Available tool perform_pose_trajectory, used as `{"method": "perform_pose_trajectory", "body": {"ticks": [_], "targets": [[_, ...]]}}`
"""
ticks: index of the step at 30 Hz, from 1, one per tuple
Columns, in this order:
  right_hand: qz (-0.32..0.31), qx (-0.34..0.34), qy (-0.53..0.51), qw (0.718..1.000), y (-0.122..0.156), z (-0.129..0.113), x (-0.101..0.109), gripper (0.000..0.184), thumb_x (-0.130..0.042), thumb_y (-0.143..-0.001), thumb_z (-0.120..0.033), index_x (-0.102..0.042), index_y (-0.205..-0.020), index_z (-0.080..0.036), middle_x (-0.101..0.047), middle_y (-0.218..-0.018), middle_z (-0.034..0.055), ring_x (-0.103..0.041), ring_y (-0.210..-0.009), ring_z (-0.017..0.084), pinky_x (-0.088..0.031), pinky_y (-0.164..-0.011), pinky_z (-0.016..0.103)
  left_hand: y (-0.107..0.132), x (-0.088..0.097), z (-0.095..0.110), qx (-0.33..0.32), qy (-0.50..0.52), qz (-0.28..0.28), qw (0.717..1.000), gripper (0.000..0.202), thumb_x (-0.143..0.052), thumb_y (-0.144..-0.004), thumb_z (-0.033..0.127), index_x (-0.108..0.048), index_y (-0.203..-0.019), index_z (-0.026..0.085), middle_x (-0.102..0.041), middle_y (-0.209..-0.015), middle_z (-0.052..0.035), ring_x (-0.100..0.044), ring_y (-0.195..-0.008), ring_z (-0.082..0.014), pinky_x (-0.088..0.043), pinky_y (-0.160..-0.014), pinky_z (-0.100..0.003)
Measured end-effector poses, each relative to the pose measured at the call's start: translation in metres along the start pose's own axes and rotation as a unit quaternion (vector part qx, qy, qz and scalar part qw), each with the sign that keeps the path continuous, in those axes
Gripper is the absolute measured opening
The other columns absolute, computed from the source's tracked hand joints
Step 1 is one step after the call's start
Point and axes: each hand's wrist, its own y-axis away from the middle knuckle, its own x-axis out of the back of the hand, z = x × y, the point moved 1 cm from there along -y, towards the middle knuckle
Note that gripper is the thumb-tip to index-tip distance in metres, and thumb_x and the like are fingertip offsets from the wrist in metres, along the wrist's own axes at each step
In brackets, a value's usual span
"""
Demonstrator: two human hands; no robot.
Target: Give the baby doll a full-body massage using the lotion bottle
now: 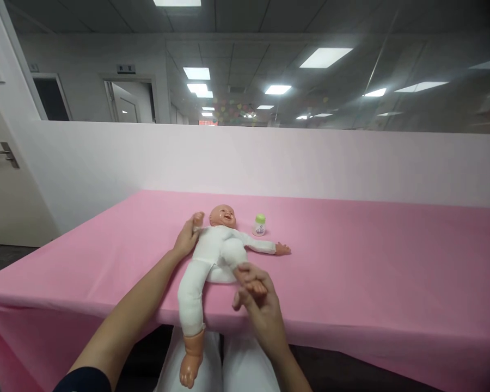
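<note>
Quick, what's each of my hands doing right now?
Left hand: at the doll, beside one of its hands; whether it's closed can't be told.
Right hand: fingers curled, holding the doll by its bent leg's foot.

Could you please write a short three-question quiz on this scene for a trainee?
1. Which part of the doll lies within the right hand: A) ear, B) foot, C) elbow?
2. True or false: the green-lidded container stands upright on the pink cloth.
3. Which of the person's hands is nearer the doll's head?

Key: 1. B. 2. True. 3. The left hand.
</note>
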Motion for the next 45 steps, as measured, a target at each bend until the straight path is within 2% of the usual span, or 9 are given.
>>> {"method": "perform_pose_trajectory", "body": {"ticks": [6, 13, 20, 25, 29, 34, 39, 43, 45], "targets": [[-0.069, -0.103, -0.015, 0.992, -0.072, 0.007, -0.038, 0.034, -0.068, -0.085, -0.051, -0.054, -0.097, -0.022, -0.058, -0.126, 0.0053, -0.046, -0.047, 0.002, -0.047, -0.04, 0.021, 0.006, 0.001, 0.013, -0.093, -0.151, -0.095, 0.98, 0.053, -0.052, -0.092, 0.02, -0.057, -0.141, 0.037, -0.06, -0.13, -0.0056, -0.055, -0.12, -0.0259, -0.048, -0.103, -0.043], [-0.042, -0.092, -0.014, 0.995, -0.075, 0.021, -0.052, 0.037, -0.071, -0.082, -0.051, -0.055, -0.095, -0.021, -0.06, -0.13, 0.0077, -0.053, -0.045, 0.003, -0.044, -0.036, 0.02, 0.005, 0.002, 0.015, -0.069, -0.14, -0.092, 0.983, 0.052, -0.053, -0.091, 0.02, -0.058, -0.14, 0.035, -0.06, -0.131, -0.0069, -0.056, -0.121, -0.0274, -0.049, -0.102, -0.045], [0.139, -0.032, -0.008, 0.99, -0.048, 0.012, -0.037, 0.035, -0.076, -0.081, -0.048, -0.065, -0.097, -0.019, -0.069, -0.117, 0.0075, -0.054, -0.047, 0.005, -0.049, -0.042, 0.022, -0.002, 0.002, 0.002, 0.034, 0.049, 0.049, 0.997, 0.059, -0.052, -0.095, 0.026, -0.032, -0.15, 0.022, -0.045, -0.153, -0.0139, -0.043, -0.143, -0.0253, -0.033, -0.12, -0.046], [0.312, 0.031, 0.07, 0.947, -0.006, 0.011, -0.019, 0.032, -0.079, -0.079, -0.041, -0.065, -0.095, -0.018, -0.071, -0.113, 0.0129, -0.071, -0.079, 0.02, -0.055, -0.051, 0.024, -0.008, 0.009, -0.019, 0.179, 0.088, 0.11, 0.974, 0.062, -0.057, -0.094, 0.036, -0.024, -0.143, 0.015, -0.054, -0.135, -0.0203, -0.059, -0.123, -0.0306, -0.047, -0.105, -0.05], [0.324, 0.103, 0.144, 0.929, 0.051, 0.034, -0.005, 0.02, -0.077, -0.082, -0.032, -0.066, -0.092, -0.019, -0.074, -0.112, 0.0142, -0.072, -0.103, 0.026, -0.06, -0.087, 0.036, -0.011, 0.013, -0.028, 0.235, 0.102, 0.119, 0.959, 0.057, -0.059, -0.093, 0.039, -0.027, -0.135, 0.016, -0.057, -0.126, -0.0179, -0.063, -0.115, -0.029, -0.053, -0.096, -0.045], [0.269, 0.088, 0.2, 0.938, 0.099, 0.063, 0.003, 0.032, -0.075, -0.083, -0.028, -0.07, -0.113, -0.019, -0.071, -0.124, 0.0166, -0.072, -0.107, 0.03, -0.064, -0.073, 0.034, -0.013, 0.016, -0.028, 0.262, 0.103, 0.118, 0.952, 0.055, -0.058, -0.093, 0.039, -0.029, -0.132, 0.013, -0.057, -0.126, -0.0227, -0.064, -0.109, -0.0307, -0.056, -0.087, -0.046], [0.279, 0.079, 0.133, 0.948, 0.097, 0.067, -0.001, 0.039, -0.075, -0.083, -0.026, -0.066, -0.12, -0.018, -0.065, -0.132, 0.0201, -0.073, -0.105, 0.033, -0.063, -0.056, 0.03, -0.01, 0.013, -0.012, 0.192, 0.117, 0.102, 0.969, 0.064, -0.06, -0.093, 0.033, -0.028, -0.146, 0.02, -0.057, -0.135, -0.0172, -0.064, -0.112, -0.0269, -0.055, -0.093, -0.043], [0.268, 0.097, 0.114, 0.952, 0.09, 0.065, 0.0, 0.035, -0.074, -0.085, -0.023, -0.061, -0.117, -0.02, -0.061, -0.138, 0.0215, -0.073, -0.105, 0.031, -0.064, -0.061, 0.032, -0.004, 0.005, 0.008, -0.028, 0.022, 0.024, 0.999, 0.058, -0.057, -0.093, 0.026, -0.04, -0.149, 0.025, -0.056, -0.142, -0.0128, -0.058, -0.124, -0.026, -0.049, -0.104, -0.044], [0.239, 0.108, 0.121, 0.957, 0.08, 0.06, -0.001, 0.029, -0.073, -0.086, -0.022, -0.061, -0.112, -0.02, -0.062, -0.137, 0.0206, -0.072, -0.108, 0.03, -0.065, -0.071, 0.035, -0.002, 0.001, 0.015, -0.136, -0.083, -0.026, 0.987, 0.051, -0.052, -0.095, 0.023, -0.048, -0.146, 0.026, -0.059, -0.137, -0.0108, -0.057, -0.124, -0.0251, -0.049, -0.105, -0.044]]}}
